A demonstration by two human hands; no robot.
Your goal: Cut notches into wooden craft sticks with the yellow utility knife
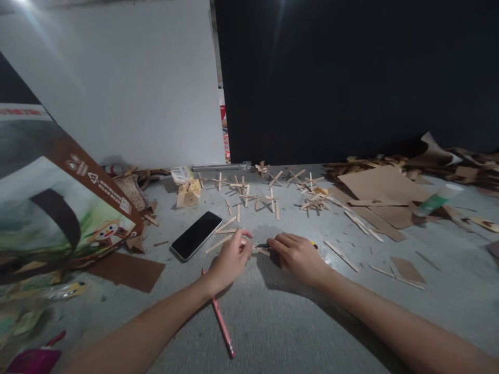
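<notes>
My left hand (230, 259) rests on the grey floor with its fingers pinched on a short wooden stick (260, 250). My right hand (297, 253) is closed on a small yellow-and-black cutter (314, 244), its black tip touching that stick between the two hands. A red pencil (223, 327) lies on the floor under my left wrist. A black phone (196, 235) lies face up just left of my left hand, with loose sticks (219, 243) beside it.
Several crossed wooden sticks (273, 195) lie scattered beyond the hands. Cardboard sheets (384, 189) and scraps are piled at the right, with a green-and-white tube (434, 201). A printed carton (58, 208) stands at the left, brown cardboard (128, 270) beside it. A dark wall is behind.
</notes>
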